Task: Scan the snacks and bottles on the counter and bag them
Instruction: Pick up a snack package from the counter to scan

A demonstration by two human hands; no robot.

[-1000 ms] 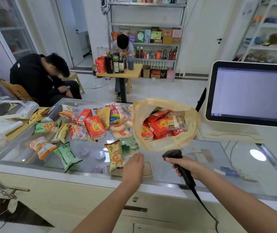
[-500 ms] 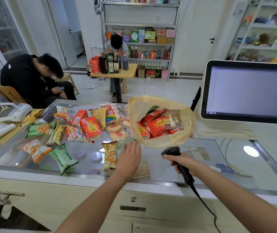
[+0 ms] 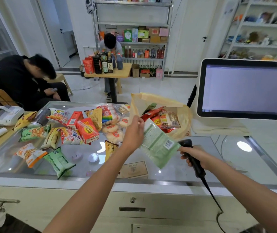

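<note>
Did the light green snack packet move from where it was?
Yes. The left hand lifted the pale green snack packet off the glass counter, rightward to the black scanner.

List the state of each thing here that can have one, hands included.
Left hand: holds the pale green foil snack packet by its upper edge.
Pale green packet: off the glass counter, tilted, barcode side up.
Right hand: grips the black handheld barcode scanner.
Scanner: head beside the packet's barcode corner.
Yellow plastic bag: open, red packets inside.
White-framed monitor: lit, blank.
Cream counter drawer: closed.
</note>
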